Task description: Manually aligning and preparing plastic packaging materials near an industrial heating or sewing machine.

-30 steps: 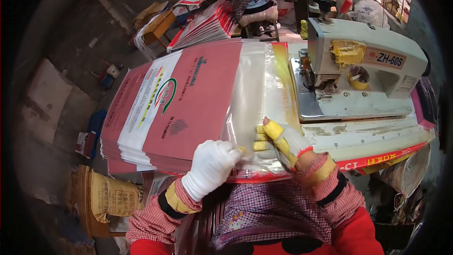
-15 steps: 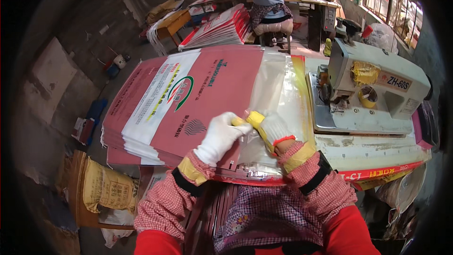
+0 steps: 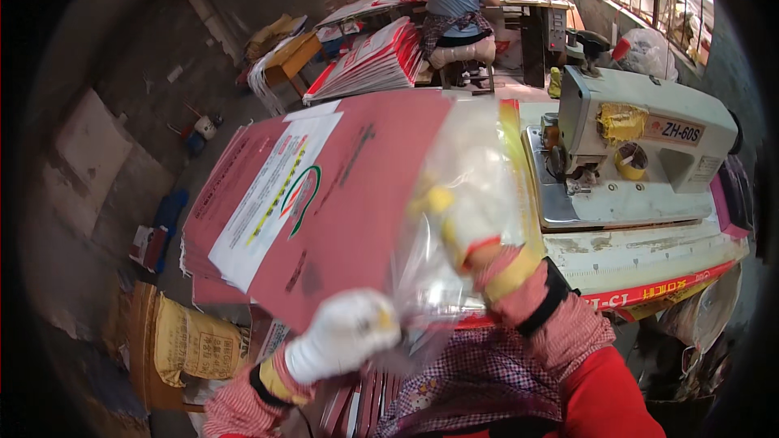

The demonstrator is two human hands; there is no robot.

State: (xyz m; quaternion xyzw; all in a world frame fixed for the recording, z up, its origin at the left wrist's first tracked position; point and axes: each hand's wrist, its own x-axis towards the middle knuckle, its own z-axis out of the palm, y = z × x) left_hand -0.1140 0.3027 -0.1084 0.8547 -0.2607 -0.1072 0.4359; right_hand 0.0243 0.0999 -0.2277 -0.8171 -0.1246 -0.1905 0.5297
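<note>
- Head view: the left hand [image 3: 345, 345], in a white knit glove, is closed on the near lower edge of a pink sack [image 3: 349, 195], which it holds lifted and tilted above the stack [image 3: 213, 219] of like sacks on the bench [image 3: 649, 272].
- The right hand [image 3: 471, 219], gloved with yellow fingertips, is pushed inside the clear liner [image 3: 458, 186] at the sack's mouth; the film blurs it, so whether that grip is closed cannot be told.
- Step in hand, as a judgement: 1 sack is being taken off the stack and its liner opened or smoothed, with the mouth turned toward the sewing machine [image 3: 641, 146].
- The next move would likely call for both hands to level the mouth edges and keep the liner flat, since loose film could bunch.
- The sack looks like flat, stiff woven plastic with a white printed panel; the liner is thin, glossy and wrinkled.
- The machine is a boxy grey-white metal body with yellow tape patches.
- Behind, another person [image 3: 458, 0] sits at a far bench beside a slanted pile of sacks [image 3: 373, 61].
- A yellow bag [image 3: 191, 341] stands on the floor at the left.
</note>
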